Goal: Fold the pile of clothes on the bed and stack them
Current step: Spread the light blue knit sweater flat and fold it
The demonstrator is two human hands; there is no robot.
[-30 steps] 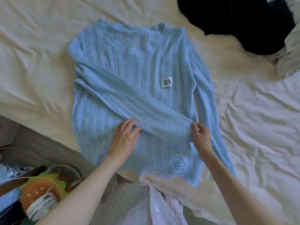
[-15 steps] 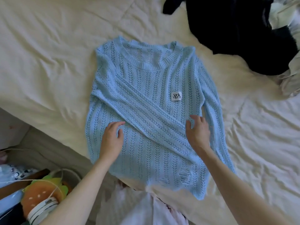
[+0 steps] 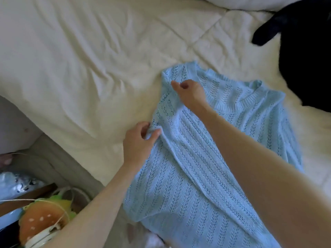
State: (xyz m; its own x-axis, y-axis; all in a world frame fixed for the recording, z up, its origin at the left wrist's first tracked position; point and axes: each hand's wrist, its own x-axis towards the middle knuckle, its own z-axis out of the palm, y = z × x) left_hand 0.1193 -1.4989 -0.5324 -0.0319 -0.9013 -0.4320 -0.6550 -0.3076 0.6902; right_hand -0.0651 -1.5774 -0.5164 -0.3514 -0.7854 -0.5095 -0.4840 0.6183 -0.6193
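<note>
A light blue open-knit sweater lies flat on the cream bed, neck away from me, one sleeve folded across its front. My left hand pinches the fabric at the sweater's left edge, where the folded sleeve begins. My right hand reaches across to the sweater's left shoulder near the collar, fingers curled on the knit; whether it grips is unclear. My right forearm hides much of the sweater's middle and right side.
A black garment lies bunched at the upper right of the bed. The bed's edge runs diagonally at lower left, with an orange and green plush toy and clutter on the floor below. A pale pink cloth shows under the sweater's hem.
Both hands left the sweater's lower body and moved up to its left side: the left to the sleeve fold, the right across to the left shoulder. My view shifted left.
</note>
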